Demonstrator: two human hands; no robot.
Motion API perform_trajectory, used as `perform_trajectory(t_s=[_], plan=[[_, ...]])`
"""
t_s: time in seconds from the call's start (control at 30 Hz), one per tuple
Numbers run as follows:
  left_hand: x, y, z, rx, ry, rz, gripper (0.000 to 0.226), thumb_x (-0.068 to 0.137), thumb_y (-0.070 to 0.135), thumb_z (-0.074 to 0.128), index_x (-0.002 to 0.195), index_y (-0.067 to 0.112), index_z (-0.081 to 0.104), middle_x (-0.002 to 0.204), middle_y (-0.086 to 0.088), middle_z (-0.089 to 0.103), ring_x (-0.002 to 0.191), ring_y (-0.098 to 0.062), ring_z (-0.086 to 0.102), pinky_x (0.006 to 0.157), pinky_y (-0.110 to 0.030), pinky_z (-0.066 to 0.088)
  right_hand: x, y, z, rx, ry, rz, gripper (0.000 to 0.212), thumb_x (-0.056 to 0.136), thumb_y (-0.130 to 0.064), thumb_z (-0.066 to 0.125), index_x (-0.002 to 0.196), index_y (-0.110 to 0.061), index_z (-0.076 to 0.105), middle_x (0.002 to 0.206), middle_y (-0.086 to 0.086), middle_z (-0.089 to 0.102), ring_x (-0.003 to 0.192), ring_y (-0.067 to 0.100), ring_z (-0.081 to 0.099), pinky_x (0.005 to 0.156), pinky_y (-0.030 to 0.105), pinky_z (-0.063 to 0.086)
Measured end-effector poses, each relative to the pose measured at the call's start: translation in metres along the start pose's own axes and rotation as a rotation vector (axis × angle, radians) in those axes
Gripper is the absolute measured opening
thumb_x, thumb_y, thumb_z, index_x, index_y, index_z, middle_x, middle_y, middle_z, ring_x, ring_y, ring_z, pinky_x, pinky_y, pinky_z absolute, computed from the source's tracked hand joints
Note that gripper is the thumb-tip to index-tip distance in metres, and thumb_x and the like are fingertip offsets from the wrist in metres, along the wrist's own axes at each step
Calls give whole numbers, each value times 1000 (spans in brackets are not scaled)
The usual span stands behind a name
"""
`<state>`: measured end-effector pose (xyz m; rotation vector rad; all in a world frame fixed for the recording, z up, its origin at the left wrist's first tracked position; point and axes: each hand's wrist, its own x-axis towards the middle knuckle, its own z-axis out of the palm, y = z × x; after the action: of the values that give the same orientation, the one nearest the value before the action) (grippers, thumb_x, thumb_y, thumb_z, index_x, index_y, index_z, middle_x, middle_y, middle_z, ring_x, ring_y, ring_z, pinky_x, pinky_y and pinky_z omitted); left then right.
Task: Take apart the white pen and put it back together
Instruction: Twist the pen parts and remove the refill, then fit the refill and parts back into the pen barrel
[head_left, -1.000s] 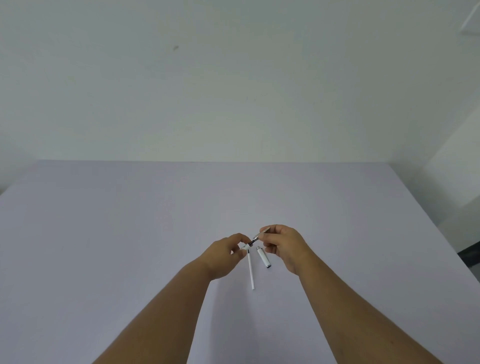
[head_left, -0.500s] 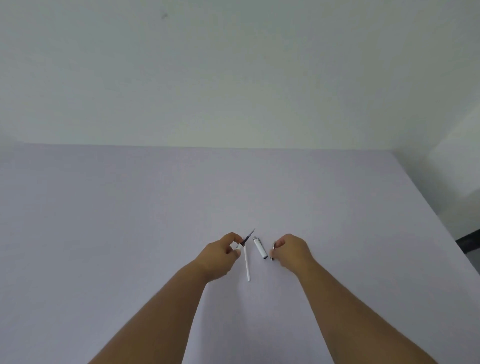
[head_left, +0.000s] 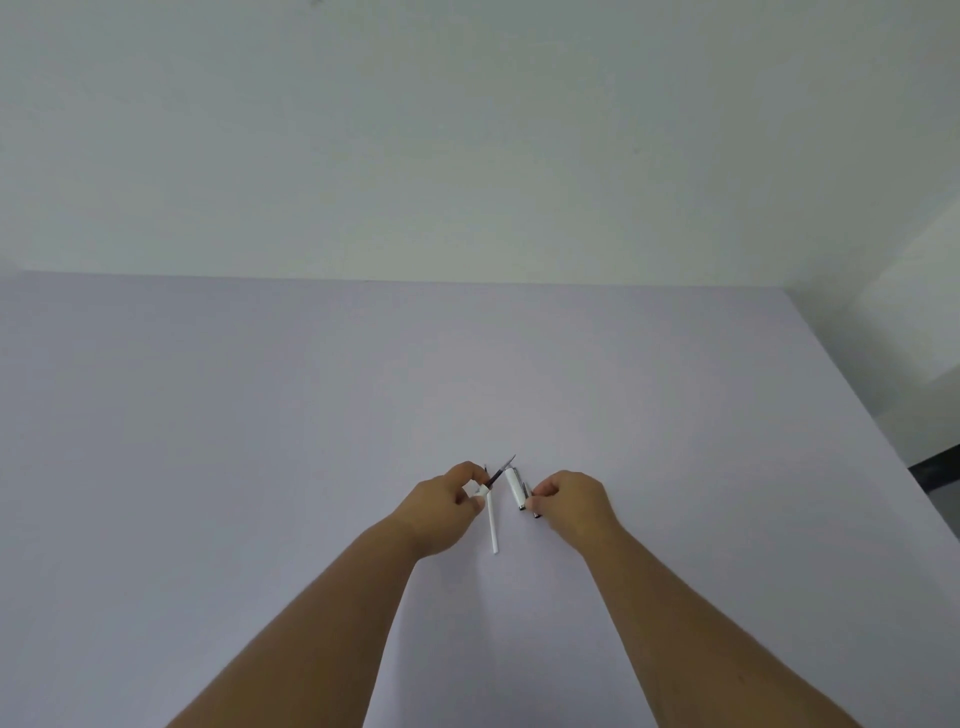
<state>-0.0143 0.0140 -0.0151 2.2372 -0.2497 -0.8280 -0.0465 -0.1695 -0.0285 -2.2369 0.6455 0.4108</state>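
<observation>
The white pen is in pieces on the pale lilac table (head_left: 260, 467). My left hand (head_left: 441, 512) is shut on a white pen piece (head_left: 480, 489) from which a dark refill tip (head_left: 503, 470) points up and to the right. Just below that hand a long thin white tube (head_left: 492, 530) lies on the table. A short white barrel piece (head_left: 514, 487) rests between my hands. To its right, my right hand (head_left: 574, 506) pinches a small dark pen part (head_left: 533, 506) low against the table, right beside the barrel piece.
The table's far edge meets a plain pale wall (head_left: 467, 156). Its right edge (head_left: 883, 426) runs diagonally, with a dark floor strip (head_left: 935, 467) beyond it.
My right hand has pulled away from my left, taking the small dark part off the refill tip and down to the table beside the short white piece. The view has tilted.
</observation>
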Motion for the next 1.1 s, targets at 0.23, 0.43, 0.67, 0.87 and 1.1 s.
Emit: perform_trajectory(t_s=[0.23, 0.43, 0.67, 0.87, 1.1], plan=[[-3, 7, 1, 5, -3, 6, 21, 94, 28, 43, 113, 32, 51, 88, -7, 54, 73, -21, 52, 82, -42, 55, -3, 3, -6, 117, 49, -6, 15, 79, -16, 63, 66, -22, 62, 70, -10, 58, 74, 15, 54, 67, 25, 42], [-1, 15, 3, 20, -2, 44, 22, 94, 27, 44, 115, 29, 52, 87, -6, 57, 73, -21, 53, 83, -42, 54, -9, -10, -12, 639, -206, -32, 4, 79, -12, 69, 81, -11, 72, 57, -2, 54, 51, 13, 45, 58, 26, 41], [1, 11, 1, 0, 4, 51, 19, 93, 29, 46, 111, 34, 53, 88, -3, 57, 72, -19, 55, 81, -40, 55, 4, -17, -21, 946, -9, 136, 16, 82, -8, 54, 69, -9, 64, 66, 4, 62, 54, 12, 50, 53, 23, 43], [2, 0, 3, -31, 40, -9, 26, 91, 26, 53, 116, 24, 58, 98, 3, 56, 81, -19, 57, 88, -41, 55, 9, 9, -24, 104, 89, 124, 34, 79, -12, 54, 46, -14, 50, 58, 12, 53, 58, 27, 48, 59, 29, 40], [6, -2, 4, -36, 86, -4, 15, 89, 25, 57, 100, 18, 65, 95, 3, 59, 77, -18, 55, 74, -31, 47, 15, 15, -14, -18, 87, 106, 29, 83, -21, 61, 57, -10, 56, 61, 9, 50, 63, 22, 47, 58, 26, 36]])
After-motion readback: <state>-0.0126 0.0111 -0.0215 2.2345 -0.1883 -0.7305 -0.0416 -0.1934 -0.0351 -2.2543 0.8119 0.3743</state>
